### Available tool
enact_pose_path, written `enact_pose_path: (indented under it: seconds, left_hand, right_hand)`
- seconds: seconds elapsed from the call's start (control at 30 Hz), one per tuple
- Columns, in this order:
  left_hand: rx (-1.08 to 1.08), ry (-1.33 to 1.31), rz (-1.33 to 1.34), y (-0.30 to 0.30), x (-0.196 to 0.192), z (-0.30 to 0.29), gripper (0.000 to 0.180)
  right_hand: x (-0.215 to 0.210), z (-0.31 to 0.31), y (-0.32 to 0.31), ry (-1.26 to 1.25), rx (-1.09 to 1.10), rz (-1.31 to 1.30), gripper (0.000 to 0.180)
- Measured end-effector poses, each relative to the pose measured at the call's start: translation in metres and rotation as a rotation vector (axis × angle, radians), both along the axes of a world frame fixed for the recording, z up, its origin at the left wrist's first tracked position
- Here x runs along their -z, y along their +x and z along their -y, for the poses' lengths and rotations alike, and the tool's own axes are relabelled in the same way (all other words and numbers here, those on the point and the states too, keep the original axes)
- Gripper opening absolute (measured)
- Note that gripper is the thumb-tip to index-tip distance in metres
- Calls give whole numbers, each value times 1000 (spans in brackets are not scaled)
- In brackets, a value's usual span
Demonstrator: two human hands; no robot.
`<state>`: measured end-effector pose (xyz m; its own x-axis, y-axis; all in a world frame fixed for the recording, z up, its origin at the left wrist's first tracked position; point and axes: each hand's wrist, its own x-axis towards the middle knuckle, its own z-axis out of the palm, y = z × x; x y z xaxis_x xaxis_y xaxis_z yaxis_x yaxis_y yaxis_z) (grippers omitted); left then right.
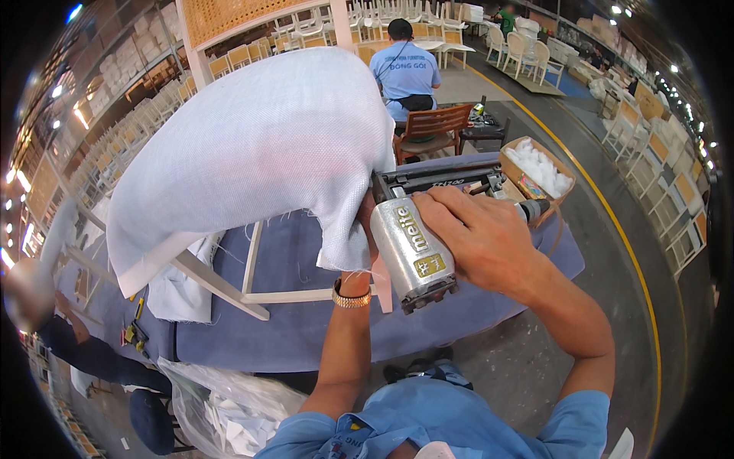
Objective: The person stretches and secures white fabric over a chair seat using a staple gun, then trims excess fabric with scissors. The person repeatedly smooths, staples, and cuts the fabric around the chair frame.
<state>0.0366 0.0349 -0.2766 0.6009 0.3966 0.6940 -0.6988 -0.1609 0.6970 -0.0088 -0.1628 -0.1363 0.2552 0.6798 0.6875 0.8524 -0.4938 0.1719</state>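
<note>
White fabric (252,145) with frayed edges covers a pale frame (222,284) on the blue-covered bench (260,348), back from its front edge. At the fabric's right side, the right grip (478,237) is clamped on a silver staple gun (411,245). The left grip (367,216) is mostly hidden there; I cannot tell whether it is closed. A box (514,174) of white stuffing (539,164) sits by the bench's far right corner.

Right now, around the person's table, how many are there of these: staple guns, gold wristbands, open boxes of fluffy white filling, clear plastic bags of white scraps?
Pneumatic staple gun: 1, in the right hand
Gold wristband: 1
Open cardboard box of fluffy white filling: 1
Clear plastic bag of white scraps: 1
Total: 4
</note>
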Motion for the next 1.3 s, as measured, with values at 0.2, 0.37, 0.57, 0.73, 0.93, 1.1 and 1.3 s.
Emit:
enact_pose_path:
  seconds: [0.2, 0.37, 0.57, 0.73, 0.93, 1.1, 1.3]
  left_hand:
    - [5, -6, 3, -2, -2, 1, 29]
    - [6, -8, 10, -2, -5, 0, 29]
    - [37, -20, 9, -6, -13, -4, 30]
    - [78, -32, 1, -9, -16, -8, 30]
    - [116, -25, -6, -10, -19, -7, 31]
    - [144, -23, -4, -10, -20, -5, 31]
    - [211, -22, -7, -19, -22, -7, 32]
  right_hand:
    - [-6, -2, -3, -19, 32, -69, 30]
    - [-12, -3, -6, -46, 42, -156, 29]
    - [-2, 4, -3, -38, -4, -94, 34]
    - [5, 5, -6, -43, -35, 8, 37]
    - [6, 3, 1, -71, -43, 29, 36]
    - [2, 1, -1, -106, 4, 13, 33]
    - [0, 0, -1, -142, 64, -91, 31]
